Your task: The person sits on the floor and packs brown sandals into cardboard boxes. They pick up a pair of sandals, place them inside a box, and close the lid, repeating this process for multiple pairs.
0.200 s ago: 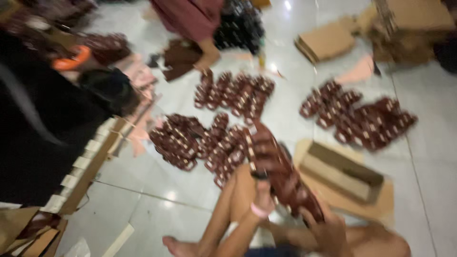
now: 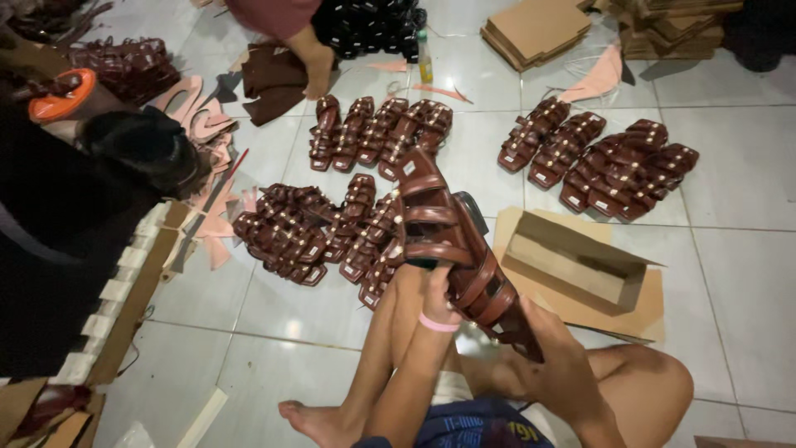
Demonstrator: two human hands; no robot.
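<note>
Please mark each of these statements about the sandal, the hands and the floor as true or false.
1. Both hands hold one brown strappy sandal. True: left hand, right hand.
2. The cardboard box on the floor is closed. False: it lies open.
3. The left wrist wears a pink band. True.
4. The sandals on the floor are white. False: they are dark brown.

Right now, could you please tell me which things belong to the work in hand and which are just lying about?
In hand:
- left hand and right hand gripping the brown strappy sandal
- sandal rows
- open cardboard box

Lying about:
- pink cut-outs
- small bottle
- flat cardboard stack
</note>
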